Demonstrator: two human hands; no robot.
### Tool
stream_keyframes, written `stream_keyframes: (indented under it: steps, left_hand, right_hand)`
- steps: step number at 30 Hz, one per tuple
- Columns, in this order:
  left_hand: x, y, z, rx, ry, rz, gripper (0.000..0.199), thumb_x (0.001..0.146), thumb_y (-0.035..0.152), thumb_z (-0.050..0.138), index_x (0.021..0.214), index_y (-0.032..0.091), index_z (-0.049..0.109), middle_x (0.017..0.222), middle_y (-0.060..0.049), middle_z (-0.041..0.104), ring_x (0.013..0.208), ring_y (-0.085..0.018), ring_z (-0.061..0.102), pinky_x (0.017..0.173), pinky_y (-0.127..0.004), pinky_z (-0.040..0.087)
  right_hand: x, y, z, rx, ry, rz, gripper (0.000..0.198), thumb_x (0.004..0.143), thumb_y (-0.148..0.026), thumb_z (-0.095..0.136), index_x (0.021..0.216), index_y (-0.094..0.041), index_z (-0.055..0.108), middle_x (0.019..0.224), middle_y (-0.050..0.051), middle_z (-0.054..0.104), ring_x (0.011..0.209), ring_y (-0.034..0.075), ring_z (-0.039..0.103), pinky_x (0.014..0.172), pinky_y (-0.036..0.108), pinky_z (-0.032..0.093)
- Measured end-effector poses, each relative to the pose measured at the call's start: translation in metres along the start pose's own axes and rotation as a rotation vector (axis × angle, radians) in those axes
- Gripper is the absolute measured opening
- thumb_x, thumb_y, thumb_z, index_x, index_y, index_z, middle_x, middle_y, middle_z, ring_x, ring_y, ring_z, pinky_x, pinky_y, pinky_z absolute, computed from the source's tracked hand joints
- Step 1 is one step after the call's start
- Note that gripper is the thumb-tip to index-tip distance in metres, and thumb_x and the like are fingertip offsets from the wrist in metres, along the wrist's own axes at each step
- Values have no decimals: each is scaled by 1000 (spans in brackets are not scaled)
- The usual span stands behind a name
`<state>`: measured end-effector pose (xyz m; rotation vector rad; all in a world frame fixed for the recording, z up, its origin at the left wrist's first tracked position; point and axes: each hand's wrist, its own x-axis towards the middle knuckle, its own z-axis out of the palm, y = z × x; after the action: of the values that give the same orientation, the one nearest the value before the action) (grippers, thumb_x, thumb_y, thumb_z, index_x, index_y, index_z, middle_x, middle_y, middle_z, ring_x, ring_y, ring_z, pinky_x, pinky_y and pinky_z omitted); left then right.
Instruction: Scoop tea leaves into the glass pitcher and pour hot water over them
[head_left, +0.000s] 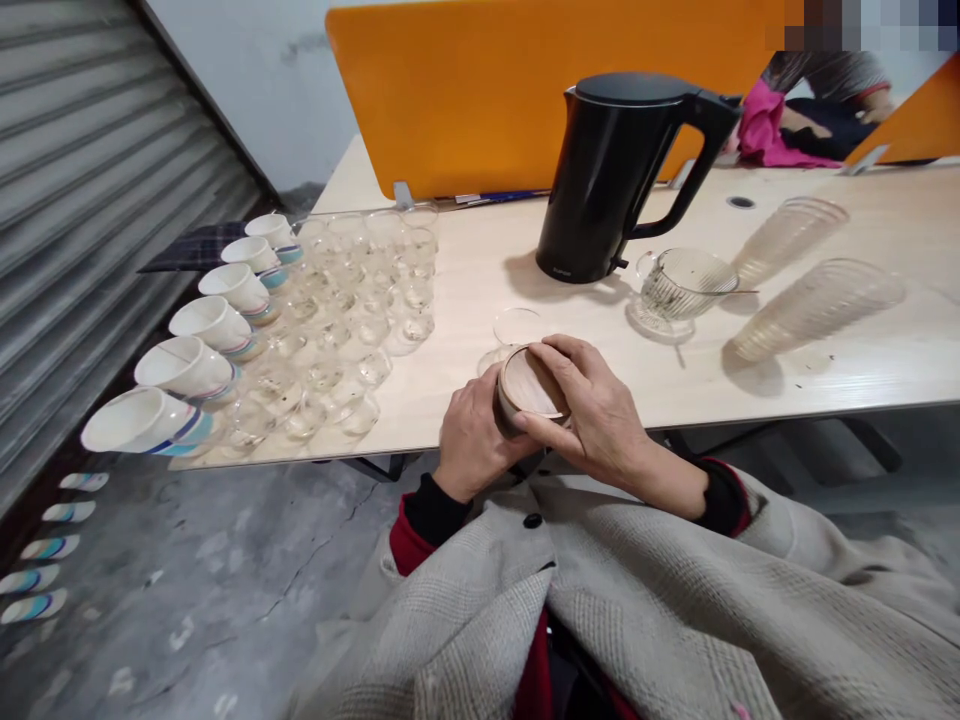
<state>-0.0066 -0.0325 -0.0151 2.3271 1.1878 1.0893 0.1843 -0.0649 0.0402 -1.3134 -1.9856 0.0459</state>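
Close to the table's front edge, my left hand (476, 435) is wrapped around a small round jar with a pale wooden lid (531, 385). My right hand (592, 405) grips the lid's rim, thumb at the near side and fingers over the far side. The lid appears to sit on the jar; most of the jar's body is hidden by my hands. Just behind it stands a clear plastic cup (517, 325), partly covered. To the right is a ribbed glass cup (686, 285) with dark bits, perhaps tea leaves, and a thin stick inside.
A black electric kettle (607, 180) stands behind my hands. Stacked clear cups (817, 305) lie at the right. Several clear cups (330, 320) with dark bits fill the left side, beside a row of white paper cups (214, 325). An orange divider (465, 100) borders the back; a person sits beyond.
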Motion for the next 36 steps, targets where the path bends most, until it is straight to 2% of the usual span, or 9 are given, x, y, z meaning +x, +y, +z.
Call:
stream_keyframes:
  steps: [8, 12, 15, 18, 22, 27, 30, 33, 36]
  left_hand:
    - [2, 5, -4, 35, -10, -83, 98, 75, 71, 87, 150, 23, 48, 133, -14, 76, 113, -34, 76, 98, -50, 61]
    - [2, 4, -4, 21, 5, -65, 104, 70, 76, 90, 150, 24, 49, 133, -14, 75, 115, -35, 76, 99, -50, 61]
    - [1, 0, -2, 8, 29, -23, 106, 69, 80, 88, 150, 23, 49, 133, -15, 75, 115, -35, 76, 98, -51, 61]
    - [0, -2, -1, 9, 55, -2, 108, 69, 82, 86, 150, 23, 49, 130, -15, 76, 113, -36, 76, 96, -52, 62]
    - [0, -2, -1, 18, 63, -3, 105, 71, 82, 85, 151, 24, 49, 129, -15, 76, 112, -36, 76, 95, -52, 62]
    - [-2, -2, -3, 59, 78, 3, 102, 75, 82, 82, 151, 23, 48, 130, -15, 76, 112, -36, 77, 93, -51, 63]
    - [-3, -4, -3, 80, 104, 21, 102, 75, 84, 80, 152, 24, 48, 130, -15, 76, 111, -36, 77, 93, -51, 64]
    - [-3, -5, -2, 79, 107, 31, 102, 75, 84, 81, 151, 24, 49, 129, -14, 76, 110, -35, 77, 93, -51, 64]
    - [-2, -4, -2, 70, 100, 35, 103, 74, 84, 81, 151, 23, 49, 129, -15, 76, 110, -35, 77, 93, -52, 64]
  right_hand:
    - [1, -3, 9, 149, 85, 67, 64, 100, -67, 61, 145, -22, 59, 144, 19, 61, 135, 37, 60, 114, 62, 54]
    - [6, 2, -9, 260, 245, 102, 57, 102, -64, 56, 143, -24, 59, 140, 16, 64, 132, 35, 62, 112, 62, 53]
    - [2, 26, -27, 138, 313, 186, 58, 102, -66, 55, 144, -26, 58, 140, 15, 64, 131, 36, 62, 112, 64, 52]
    - [-10, 65, -33, -40, 268, 290, 61, 98, -67, 60, 143, -26, 60, 137, 17, 67, 128, 39, 63, 110, 68, 51]
    - [-27, 110, -21, -183, 143, 385, 70, 95, -68, 62, 143, -17, 62, 132, 22, 69, 123, 42, 64, 106, 71, 51]
    - [-34, 121, -14, -231, 14, 329, 65, 94, -66, 62, 133, -14, 67, 141, 25, 66, 131, 43, 61, 111, 70, 48]
    - [-36, 122, -30, -166, 165, 434, 62, 92, -69, 67, 127, -18, 66, 132, 22, 72, 121, 39, 69, 103, 63, 56]
    - [-38, 130, -53, -2, 432, 643, 53, 90, -62, 74, 118, -20, 62, 106, 15, 78, 88, 27, 77, 80, 45, 64]
    - [-35, 148, -66, 217, 627, 774, 51, 84, -50, 82, 118, -21, 57, 84, 6, 77, 62, 20, 73, 60, 33, 60]
